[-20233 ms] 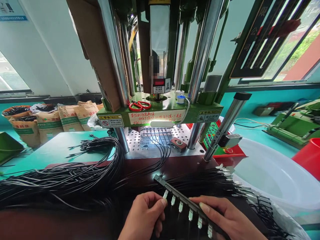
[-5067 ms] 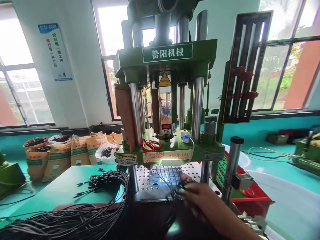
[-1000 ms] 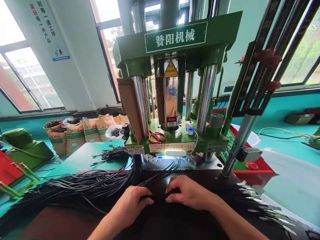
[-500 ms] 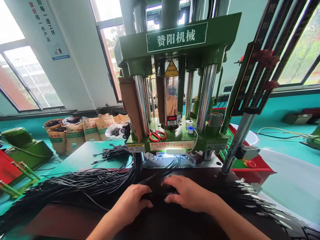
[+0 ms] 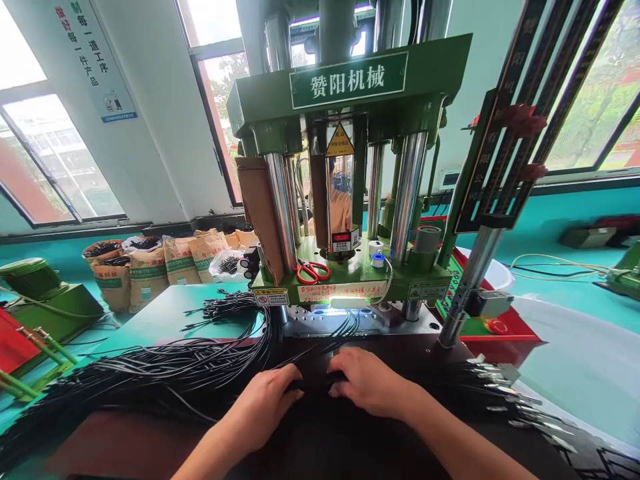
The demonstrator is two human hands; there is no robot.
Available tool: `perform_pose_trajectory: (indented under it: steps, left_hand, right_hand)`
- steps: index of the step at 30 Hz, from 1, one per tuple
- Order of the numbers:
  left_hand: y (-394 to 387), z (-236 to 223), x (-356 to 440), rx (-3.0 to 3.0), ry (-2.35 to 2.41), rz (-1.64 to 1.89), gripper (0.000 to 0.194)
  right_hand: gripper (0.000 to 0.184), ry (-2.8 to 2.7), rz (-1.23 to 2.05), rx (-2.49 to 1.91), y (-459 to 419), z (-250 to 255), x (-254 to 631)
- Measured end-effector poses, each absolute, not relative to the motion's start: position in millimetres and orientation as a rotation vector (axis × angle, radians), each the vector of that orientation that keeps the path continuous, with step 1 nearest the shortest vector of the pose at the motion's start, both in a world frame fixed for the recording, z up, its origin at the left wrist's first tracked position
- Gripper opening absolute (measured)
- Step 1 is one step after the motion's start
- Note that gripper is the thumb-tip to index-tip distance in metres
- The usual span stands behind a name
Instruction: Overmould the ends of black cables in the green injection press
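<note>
My left hand (image 5: 270, 400) is low over the dark work surface, thumb and fingers curled towards each other. Facing it a short way to the right, my right hand (image 5: 367, 383) is curled the same way. Anything between the fingertips is too dark to make out. Just beyond the hands, several thin black cables (image 5: 345, 325) run out of the lit gap at the base of the green press (image 5: 345, 290). A large bundle of black cables (image 5: 175, 363) lies left of my left hand. To the right are cable ends with pale metal-looking tips (image 5: 505, 393).
Red-handled scissors (image 5: 313, 272) and a blue-and-white tape roll (image 5: 379, 261) lie on the press ledge. A steel post (image 5: 470, 283) rises at the right, beside a red panel with a red button (image 5: 497, 326). Paper sacks (image 5: 177, 262) stand at the back left.
My right hand's thumb and fingers have drawn closer together, and its motion blur is gone. My left hand has shifted only slightly. The camera view has moved a little.
</note>
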State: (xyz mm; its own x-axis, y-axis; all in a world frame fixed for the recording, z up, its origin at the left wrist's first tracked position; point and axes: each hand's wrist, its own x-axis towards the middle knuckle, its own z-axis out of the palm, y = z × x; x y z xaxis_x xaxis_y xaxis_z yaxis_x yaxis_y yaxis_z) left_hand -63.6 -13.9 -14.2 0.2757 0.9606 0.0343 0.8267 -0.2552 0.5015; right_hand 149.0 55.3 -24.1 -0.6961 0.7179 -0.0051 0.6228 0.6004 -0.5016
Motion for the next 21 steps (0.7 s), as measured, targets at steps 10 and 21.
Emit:
perform_pose_trajectory:
  steps: [10, 21]
  left_hand:
    - [-12.9, -23.3, -61.5, 2.064, 1.720, 0.632, 0.013]
    - [-9.2, -22.1, -70.1, 1.683, 1.563, 0.934, 0.013]
  right_hand:
    - [0.018, -2.594, 0.758, -1.077, 54.5, -27.7, 147.3]
    - [0.019, -2.606, 0.522, -1.282, 59.7, -15.7, 217.8]
